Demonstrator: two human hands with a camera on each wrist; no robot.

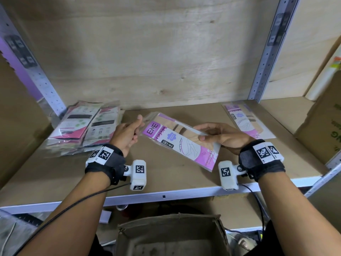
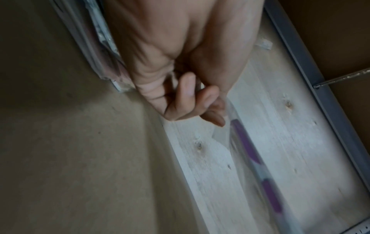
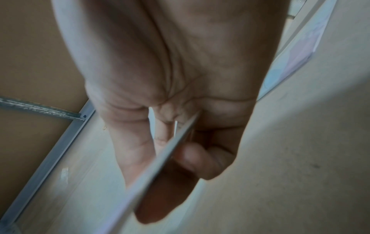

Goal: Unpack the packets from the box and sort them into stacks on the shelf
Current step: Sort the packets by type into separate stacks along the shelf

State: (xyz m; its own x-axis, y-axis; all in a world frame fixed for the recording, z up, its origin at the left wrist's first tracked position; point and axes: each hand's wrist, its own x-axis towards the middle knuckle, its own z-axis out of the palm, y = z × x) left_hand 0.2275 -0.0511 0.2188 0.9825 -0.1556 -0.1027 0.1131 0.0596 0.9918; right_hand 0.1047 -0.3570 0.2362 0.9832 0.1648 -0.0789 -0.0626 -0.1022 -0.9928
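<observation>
A purple and white stocking packet (image 1: 177, 143) hangs tilted over the middle of the wooden shelf (image 1: 166, 182). My right hand (image 1: 217, 135) grips its right side, thumb on top and fingers beneath; in the right wrist view the packet (image 3: 160, 158) shows edge-on between thumb and fingers. My left hand (image 1: 129, 133) has curled fingers at the packet's upper left corner and pinches the clear edge; the left wrist view shows the packet (image 2: 246, 145) running away from the fingertips (image 2: 218, 120). Pink and black packets (image 1: 83, 126) are piled at the left. One purple stack (image 1: 245, 119) lies at the right.
An open cardboard box (image 1: 171, 235) stands below the shelf's front edge, between my arms. A larger cardboard carton (image 1: 324, 126) fills the shelf's right end. Metal uprights (image 1: 267, 52) frame the bay, with a plywood back wall behind.
</observation>
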